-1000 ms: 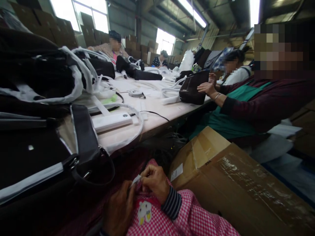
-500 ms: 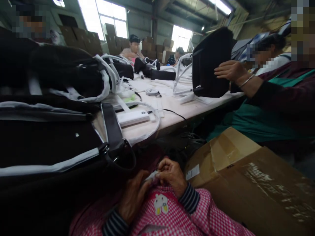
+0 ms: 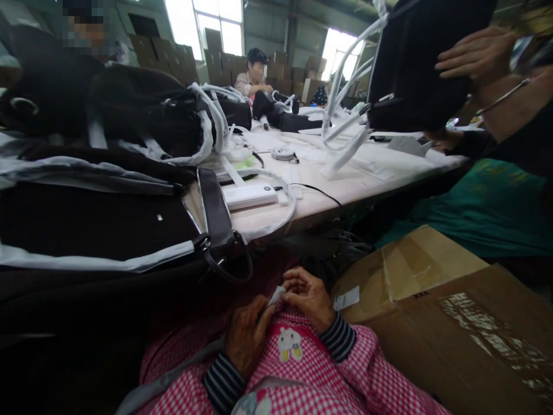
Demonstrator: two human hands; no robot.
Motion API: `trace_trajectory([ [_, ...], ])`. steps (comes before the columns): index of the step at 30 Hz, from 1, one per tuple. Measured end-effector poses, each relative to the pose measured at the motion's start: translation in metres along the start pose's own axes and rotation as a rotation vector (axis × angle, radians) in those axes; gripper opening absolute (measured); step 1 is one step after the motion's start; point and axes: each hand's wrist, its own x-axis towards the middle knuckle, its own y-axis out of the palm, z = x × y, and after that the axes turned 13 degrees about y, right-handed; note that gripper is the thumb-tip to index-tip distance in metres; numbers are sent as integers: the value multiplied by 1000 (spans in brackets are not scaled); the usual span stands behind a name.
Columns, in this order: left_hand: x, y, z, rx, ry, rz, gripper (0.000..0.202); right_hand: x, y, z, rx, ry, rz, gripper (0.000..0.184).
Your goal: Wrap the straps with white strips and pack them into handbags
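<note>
Compared with half a second ago, the black bag (image 3: 421, 66) at the far right is held higher, its white-wrapped handles (image 3: 345, 86) hanging to its left, and the co-worker's hand (image 3: 481, 57) lies flat against its side. The view has shifted too, so a grey-white band (image 3: 177, 369) now shows at the near left, by the left forearm; whether it joins what the hands hold, I cannot tell. The hands themselves have kept nearly the same pose.

The small white strip (image 3: 276, 295) is between the two hands, above the checked apron (image 3: 311, 377) and on the near side of the surface (image 3: 322, 207). The fingers of the left hand (image 3: 246, 334) are clamped on its nearer left end, thumb against it; the fingers of the right hand (image 3: 311, 300) are pinched together on its farther right end. Only the short middle part shows, slanting up to the right. A cardboard box (image 3: 436, 323) stands to the right of the right hand.
</note>
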Motion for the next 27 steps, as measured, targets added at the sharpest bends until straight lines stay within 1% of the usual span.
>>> trace_trajectory([
  [3,-2,3,4,-3,31,8,36,-1,-1,-2,-7,41,56,42],
  [6,-3,3,4,-24,34,11,36,0,-4,-2,74,124,144,48],
  [8,-3,4,2,-35,22,6,34,0,-4,-2,121,156,167,51],
  [13,-2,3,1,-66,-18,-12,26,0,-4,2,122,184,97,47],
  [16,-2,1,0,-84,-23,-20,23,2,-4,3,89,147,54,43],
  [19,-3,-1,-2,-100,-22,-24,25,5,-6,2,64,92,0,41],
  [23,-4,-1,-4,-101,-6,-31,28,5,-7,-1,24,60,15,39],
  [27,-5,0,-1,-84,8,-47,30,1,-5,-5,12,49,42,50],
])
